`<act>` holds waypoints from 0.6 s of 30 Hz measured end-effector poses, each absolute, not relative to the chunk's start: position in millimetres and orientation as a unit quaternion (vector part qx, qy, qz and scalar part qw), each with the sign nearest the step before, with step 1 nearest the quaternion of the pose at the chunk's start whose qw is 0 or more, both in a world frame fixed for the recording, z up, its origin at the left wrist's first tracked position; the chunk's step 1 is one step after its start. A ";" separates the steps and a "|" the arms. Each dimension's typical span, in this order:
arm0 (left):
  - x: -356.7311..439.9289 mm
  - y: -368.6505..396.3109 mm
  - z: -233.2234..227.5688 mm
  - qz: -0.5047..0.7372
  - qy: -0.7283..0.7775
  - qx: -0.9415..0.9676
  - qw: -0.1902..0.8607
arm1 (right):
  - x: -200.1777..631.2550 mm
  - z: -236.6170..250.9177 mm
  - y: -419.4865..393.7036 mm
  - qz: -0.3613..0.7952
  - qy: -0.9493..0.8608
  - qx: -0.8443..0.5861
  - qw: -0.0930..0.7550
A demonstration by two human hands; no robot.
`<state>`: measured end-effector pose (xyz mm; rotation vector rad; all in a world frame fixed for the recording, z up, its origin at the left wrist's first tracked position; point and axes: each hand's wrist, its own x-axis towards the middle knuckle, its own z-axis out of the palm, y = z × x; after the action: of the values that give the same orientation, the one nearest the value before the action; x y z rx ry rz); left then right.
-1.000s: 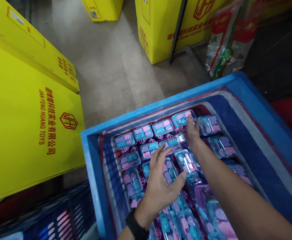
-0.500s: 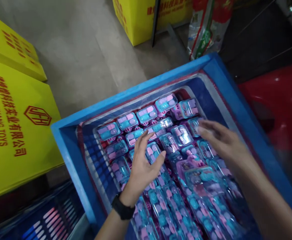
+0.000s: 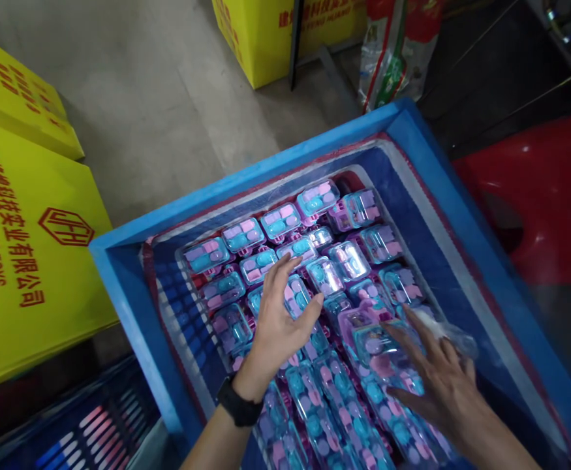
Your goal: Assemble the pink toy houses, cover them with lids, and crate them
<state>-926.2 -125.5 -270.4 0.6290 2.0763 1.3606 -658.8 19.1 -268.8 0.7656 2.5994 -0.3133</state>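
Both hands lie open and flat on the clear toy packs (image 3: 348, 261) filling the blue crate (image 3: 246, 179), the left hand (image 3: 278, 326) mid-crate, the right hand (image 3: 436, 382) nearer, toward the crate's right wall.

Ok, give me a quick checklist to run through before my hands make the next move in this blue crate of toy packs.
1. Left hand flat on the packs, fingers spread: ok.
2. Right hand on a loose toy pack, fingers open, not gripping: ok.
3. Far rows of toy packs neatly lined up: ok.
4. Packs near the right hand lined up: not ok, they lie askew.
5. Blue crate rim free of packs: ok.
6. Layers below: cannot tell.
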 end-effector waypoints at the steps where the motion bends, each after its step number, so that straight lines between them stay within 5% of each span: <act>1: -926.0 -125.5 -270.5 0.510 0.776 0.237 0.284 | -661.0 -268.4 23.2 -0.119 0.938 0.248 0.212; 4: -926.0 -125.3 -270.0 0.515 0.774 0.241 0.279 | -668.0 -271.1 27.4 -0.182 0.931 0.237 0.208; 10: -926.7 -126.5 -270.4 0.519 0.777 0.227 0.274 | -677.8 -279.5 8.3 -0.222 0.855 0.456 0.106; 18: -929.5 -126.7 -269.4 0.523 0.773 0.218 0.286 | -687.4 -281.6 13.0 -0.302 0.800 0.505 0.118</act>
<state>-929.5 -126.7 -269.4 0.5813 2.0657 1.3969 -687.4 13.0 -281.6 1.4776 2.3411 -0.8831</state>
